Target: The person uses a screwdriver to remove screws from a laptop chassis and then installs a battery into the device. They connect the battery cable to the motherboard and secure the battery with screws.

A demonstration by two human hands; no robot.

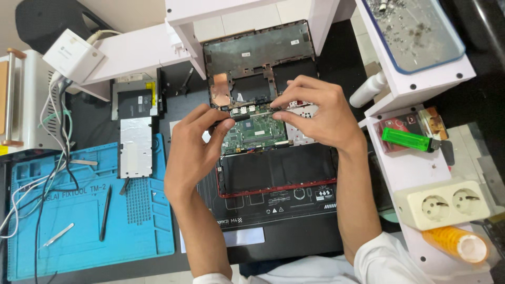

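1. With its cover already off, the laptop [263, 105] is lying open on the dark mat [279, 210], showing the green board [255, 131] and the black battery [279, 171]; the board is still seated in the shell.
2. The left hand [192, 147] is pinching one end of a thin dark tool [247, 117], fingers closed on it.
3. The right hand [321, 113] is pinching the other end, fingertips [279, 104] closed just above the board.
4. The tool is lying level between both hands, across the board's upper edge.
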